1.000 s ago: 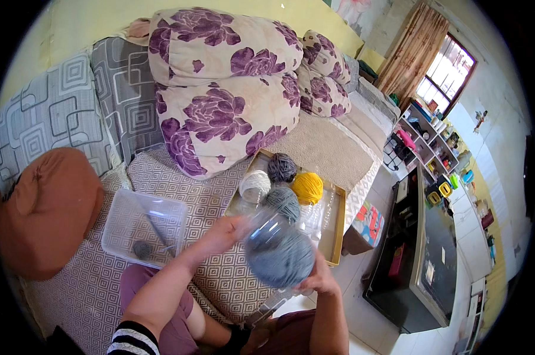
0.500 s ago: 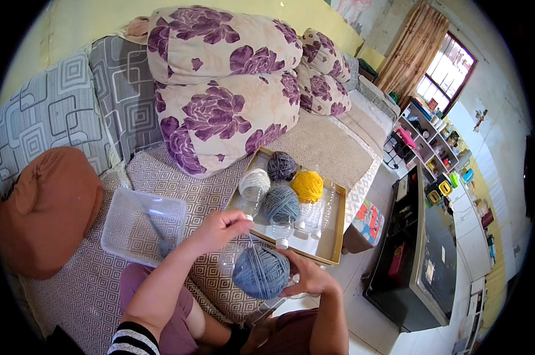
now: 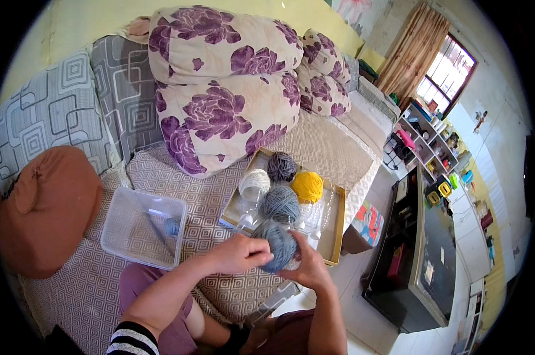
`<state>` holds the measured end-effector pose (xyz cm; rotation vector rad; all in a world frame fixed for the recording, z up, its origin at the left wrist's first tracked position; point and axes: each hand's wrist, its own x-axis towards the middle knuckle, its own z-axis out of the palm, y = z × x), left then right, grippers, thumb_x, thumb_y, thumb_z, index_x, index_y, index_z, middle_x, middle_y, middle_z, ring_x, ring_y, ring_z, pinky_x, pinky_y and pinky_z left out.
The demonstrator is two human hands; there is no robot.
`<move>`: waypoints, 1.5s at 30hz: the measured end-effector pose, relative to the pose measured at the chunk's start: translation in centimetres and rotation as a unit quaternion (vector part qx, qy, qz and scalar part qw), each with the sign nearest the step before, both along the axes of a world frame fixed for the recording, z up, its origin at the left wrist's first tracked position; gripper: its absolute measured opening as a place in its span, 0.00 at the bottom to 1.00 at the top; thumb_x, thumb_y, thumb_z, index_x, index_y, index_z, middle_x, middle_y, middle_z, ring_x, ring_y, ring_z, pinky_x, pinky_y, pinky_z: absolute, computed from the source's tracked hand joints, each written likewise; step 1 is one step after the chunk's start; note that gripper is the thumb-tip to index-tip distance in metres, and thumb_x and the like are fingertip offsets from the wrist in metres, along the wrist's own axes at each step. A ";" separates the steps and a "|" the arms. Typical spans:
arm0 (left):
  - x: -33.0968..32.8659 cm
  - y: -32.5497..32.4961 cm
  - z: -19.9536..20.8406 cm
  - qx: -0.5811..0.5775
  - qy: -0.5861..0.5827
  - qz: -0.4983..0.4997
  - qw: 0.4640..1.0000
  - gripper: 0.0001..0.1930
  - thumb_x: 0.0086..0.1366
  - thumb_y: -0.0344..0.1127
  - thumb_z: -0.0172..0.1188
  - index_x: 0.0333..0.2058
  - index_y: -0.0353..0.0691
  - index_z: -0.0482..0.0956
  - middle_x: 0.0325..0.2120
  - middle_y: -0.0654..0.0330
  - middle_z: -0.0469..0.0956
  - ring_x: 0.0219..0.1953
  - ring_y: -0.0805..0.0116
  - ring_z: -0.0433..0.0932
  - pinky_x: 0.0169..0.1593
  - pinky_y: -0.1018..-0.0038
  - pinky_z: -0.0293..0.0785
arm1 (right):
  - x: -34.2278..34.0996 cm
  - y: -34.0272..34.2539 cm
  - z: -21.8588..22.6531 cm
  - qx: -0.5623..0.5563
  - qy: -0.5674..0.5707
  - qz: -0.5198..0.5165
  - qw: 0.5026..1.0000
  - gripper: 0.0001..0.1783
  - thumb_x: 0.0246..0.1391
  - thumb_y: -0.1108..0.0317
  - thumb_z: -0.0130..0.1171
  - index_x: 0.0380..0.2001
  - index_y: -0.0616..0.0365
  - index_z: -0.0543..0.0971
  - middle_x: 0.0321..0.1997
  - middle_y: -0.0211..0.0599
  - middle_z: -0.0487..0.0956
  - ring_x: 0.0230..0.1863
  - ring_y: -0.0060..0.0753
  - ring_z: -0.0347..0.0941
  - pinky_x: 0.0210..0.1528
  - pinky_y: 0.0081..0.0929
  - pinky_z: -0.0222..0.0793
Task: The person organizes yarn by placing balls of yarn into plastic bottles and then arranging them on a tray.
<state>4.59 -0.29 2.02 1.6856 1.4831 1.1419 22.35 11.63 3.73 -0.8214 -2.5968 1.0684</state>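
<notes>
A large blue-grey ball of yarn (image 3: 274, 247), slightly blurred, is held at the near edge of a shallow gold-rimmed box (image 3: 340, 228). My right hand (image 3: 309, 265) grips it from the right, thumb on top and fingers beneath. Against its left side my left hand (image 3: 242, 253) is closed in a pinch on the yarn strand, which is hard to see now. Inside the box sit smaller yarn balls on clear plastic bottles: white (image 3: 255, 182), dark grey (image 3: 281, 167), yellow (image 3: 308, 187) and blue-grey (image 3: 280, 204).
Left of my arms is a clear plastic tub (image 3: 116, 234) holding a small blue yarn ball (image 3: 171, 226) and a long grey strip. A brown cushion (image 3: 54, 213) lies at far left. Flowered pillows (image 3: 220, 118) stand behind. A dark cabinet (image 3: 409, 254) is at right.
The large yarn ball has moved up and right, nearer the box, with my right hand on it. My left hand has come down from above the ball to its left side.
</notes>
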 end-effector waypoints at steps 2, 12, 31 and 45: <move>-1.4 -0.1 0.4 -0.013 -0.034 0.025 0.999 0.08 0.58 0.37 0.54 0.28 0.38 0.73 0.18 0.64 0.73 0.22 0.79 0.71 0.27 0.79 0.67 | 0.8 0.2 0.0 -0.069 -0.042 0.086 0.993 0.49 0.23 0.66 0.71 0.55 0.55 0.59 0.42 0.44 0.72 0.42 0.37 0.70 0.45 0.28 0.64; -1.6 0.7 -1.7 0.087 -0.095 0.125 0.984 0.11 0.61 0.39 0.51 0.30 0.36 0.72 0.17 0.66 0.66 0.22 0.79 0.64 0.28 0.78 0.63 | 2.1 1.1 0.4 -0.366 0.207 0.130 0.898 0.59 0.15 0.65 0.72 0.57 0.63 0.54 0.55 0.38 0.62 0.58 0.32 0.55 0.60 0.27 0.45; -3.3 0.7 -0.6 0.128 -0.069 0.087 0.986 0.27 0.54 0.29 0.56 0.54 0.42 0.61 0.45 0.54 0.70 0.52 0.63 0.66 0.55 0.72 0.59 | 1.0 0.4 0.6 -0.237 0.160 0.113 0.951 0.57 0.16 0.68 0.73 0.57 0.63 0.55 0.54 0.38 0.63 0.56 0.32 0.57 0.59 0.30 0.50; 1.6 0.7 0.2 -0.096 0.115 -0.052 0.987 0.13 0.62 0.41 0.45 0.30 0.38 0.72 0.23 0.52 0.75 0.26 0.55 0.75 0.31 0.65 0.70 | 0.1 0.7 -1.1 -0.123 0.216 -0.092 0.964 0.50 0.23 0.70 0.71 0.54 0.60 0.57 0.45 0.39 0.70 0.44 0.32 0.68 0.47 0.26 0.63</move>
